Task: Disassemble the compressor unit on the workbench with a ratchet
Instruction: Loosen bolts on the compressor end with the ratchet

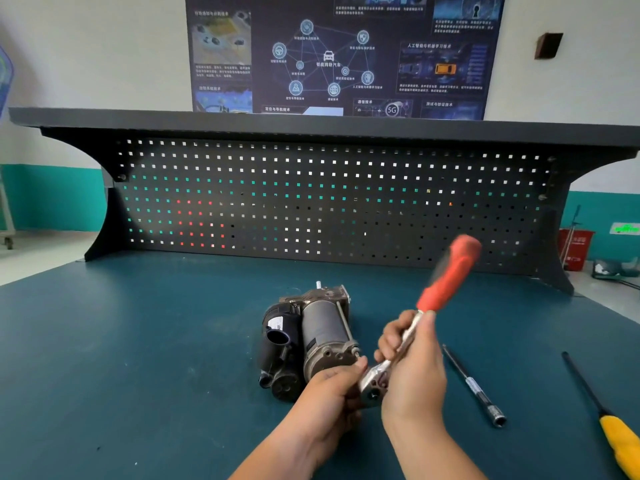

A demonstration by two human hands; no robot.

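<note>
The compressor unit (311, 337), a grey metal cylinder with black plastic parts, lies on the blue-green workbench (138, 358). Just right of its near end I hold a ratchet (446, 282) with a red handle that points up and to the right. My right hand (412, 372) grips the ratchet's steel shaft. My left hand (329, 396) is closed around the underside of the ratchet's head (374, 384), and whatever sits under the head is hidden. The red handle is blurred.
A long socket extension bar (474, 386) lies on the bench to the right of my hands. A screwdriver with a yellow handle (620, 445) lies at the far right edge. A black pegboard (329, 199) stands along the back.
</note>
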